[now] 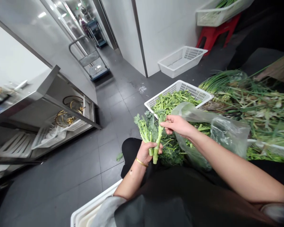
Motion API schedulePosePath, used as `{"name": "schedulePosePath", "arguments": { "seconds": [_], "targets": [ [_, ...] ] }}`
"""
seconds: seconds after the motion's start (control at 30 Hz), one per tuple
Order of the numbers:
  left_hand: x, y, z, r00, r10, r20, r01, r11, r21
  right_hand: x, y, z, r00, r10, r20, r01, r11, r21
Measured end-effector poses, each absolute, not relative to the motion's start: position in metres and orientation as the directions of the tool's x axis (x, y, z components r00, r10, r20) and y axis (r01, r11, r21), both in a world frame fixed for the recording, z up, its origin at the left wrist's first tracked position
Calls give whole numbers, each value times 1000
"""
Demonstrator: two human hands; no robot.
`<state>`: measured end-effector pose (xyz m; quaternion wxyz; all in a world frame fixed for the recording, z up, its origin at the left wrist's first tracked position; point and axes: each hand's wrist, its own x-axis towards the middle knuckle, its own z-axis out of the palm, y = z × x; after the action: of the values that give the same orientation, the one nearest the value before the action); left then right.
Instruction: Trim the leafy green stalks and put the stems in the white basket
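My left hand, with a gold bangle at the wrist, is closed round the lower stems of a few leafy green stalks that look like broccolini. The cut ends stick out below the fist. At the upper part of the front stalk, my right hand pinches with thumb and fingers; whether it grips the stem or a leaf is hard to make out. Under both hands lies a heap of dark green leaves. A clear plastic bag with green stems beside it lies below my right forearm.
A white basket of cut green stems stands just ahead. Spring onions are piled at the right. Farther off are another white basket, a red stool and a trolley. A steel table runs along the left.
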<state>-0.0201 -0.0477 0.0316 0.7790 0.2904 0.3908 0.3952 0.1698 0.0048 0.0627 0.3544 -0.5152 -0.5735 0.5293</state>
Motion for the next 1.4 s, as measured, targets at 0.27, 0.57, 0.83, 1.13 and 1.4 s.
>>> {"name": "schedulePosePath", "arguments": {
  "seconds": [0.27,0.57,0.83,1.13,1.4],
  "targets": [
    [-5,-34,23,213,870,-445,-445,491,748,141,-52,28,-348,784,514,601,607,-519],
    [-29,-36,18,609,689,-394,-398,695,599,168,-21,56,-210,962,-173,-160,-209,-965],
    [-12,-38,18,386,835,-392,-398,534,746,162,-17,51,-125,983,-137,12,-136,-991],
    [3,-41,26,405,731,-549,-382,681,625,182,-37,46,-377,794,478,769,555,-316],
    [49,-48,33,633,614,-472,-174,707,686,223,-111,40,251,961,-116,77,-140,-987]
  ]
}}
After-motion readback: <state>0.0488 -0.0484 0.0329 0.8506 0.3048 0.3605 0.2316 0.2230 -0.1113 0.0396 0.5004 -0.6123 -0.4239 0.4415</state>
